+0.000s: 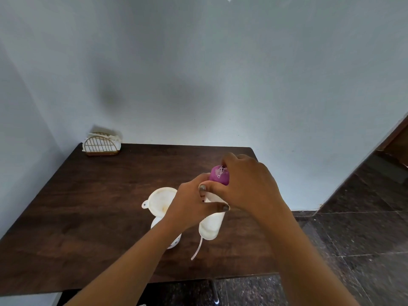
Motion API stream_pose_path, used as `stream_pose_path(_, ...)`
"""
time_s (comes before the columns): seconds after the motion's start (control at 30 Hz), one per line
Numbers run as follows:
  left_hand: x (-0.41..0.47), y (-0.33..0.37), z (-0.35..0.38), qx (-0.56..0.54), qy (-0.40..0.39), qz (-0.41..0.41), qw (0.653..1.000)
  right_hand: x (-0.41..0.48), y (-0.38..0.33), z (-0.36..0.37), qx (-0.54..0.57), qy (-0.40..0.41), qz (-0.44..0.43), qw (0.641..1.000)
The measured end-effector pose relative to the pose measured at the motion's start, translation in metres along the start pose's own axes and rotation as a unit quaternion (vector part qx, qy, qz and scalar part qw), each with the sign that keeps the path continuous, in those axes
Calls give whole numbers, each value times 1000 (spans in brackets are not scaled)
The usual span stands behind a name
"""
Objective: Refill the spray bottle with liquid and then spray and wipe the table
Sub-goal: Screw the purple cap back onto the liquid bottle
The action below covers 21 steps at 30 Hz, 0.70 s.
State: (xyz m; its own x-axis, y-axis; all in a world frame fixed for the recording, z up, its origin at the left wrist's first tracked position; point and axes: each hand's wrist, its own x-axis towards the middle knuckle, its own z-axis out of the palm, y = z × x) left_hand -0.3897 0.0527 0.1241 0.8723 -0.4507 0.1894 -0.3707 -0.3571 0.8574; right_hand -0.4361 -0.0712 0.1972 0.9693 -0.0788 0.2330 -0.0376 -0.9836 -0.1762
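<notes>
Two bare forearms rise from the bottom edge, cut off there, and cover much of what they work on. Desk (88, 195): dark matte wood-grain slab, its near edge partly hidden by the arms. Pale wall behind, dark speckled stone floor (353, 239) to the right. Spray bottle (212, 224) is held tilted above desk centre: smooth white plastic body, neck hidden inside both hands. Left grip (194, 202) is wrapped round its upper body. Right grip (249, 186) is closed over the purple spray head (219, 176); nozzle and trigger are hidden. White tub (161, 200) sits just left of the bottle, round top with a small tab, body mostly behind the left forearm. Thin pale strip (196, 250) shows below the bottle, unclear what it is. Gold wire napkin holder (101, 144) stands at the far-left corner, well apart.
</notes>
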Motion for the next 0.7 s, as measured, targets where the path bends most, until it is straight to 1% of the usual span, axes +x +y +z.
stream_pose_path(0.07,1,1,-2,1,-2,3,1000,-1,2,0,46,-15,-28,998)
stream_pose_path(0.13,3,1,-3,-4,-7,6,1000,-2,2,-1,99,-52,-77,991)
stream_pose_path(0.17,3,1,-3,-12,-7,5,1000,-2,2,-1,111,-67,-96,987)
stream_pose_path(0.23,4,-2,-3,-28,-3,-1,1000,0,0,0,99,-76,-112,986)
stream_pose_path(0.3,4,-4,-3,-28,1,-4,1000,2,-1,-1,76,-51,-90,992)
stream_pose_path(0.4,5,-3,-4,-2,-8,1,1000,5,-3,-5,11,-4,-29,1000)
stream_pose_path(0.43,5,-2,-4,1,-8,5,1000,5,-2,-6,5,2,-19,1000)
stream_pose_path(0.5,7,-1,-6,-6,-7,15,1000,3,-3,-8,47,-10,-40,998)
stream_pose_path(0.57,9,0,-9,-21,-8,15,1000,3,-5,-10,104,-34,-86,990)
stream_pose_path(0.6,10,0,-9,-30,-10,14,999,3,-5,-10,113,-36,-103,988)
stream_pose_path(0.63,11,-1,-10,-35,-12,15,999,4,-6,-10,104,-26,-107,988)
stream_pose_path(0.7,13,-1,-9,-36,-10,20,999,6,-8,-11,61,13,-82,995)
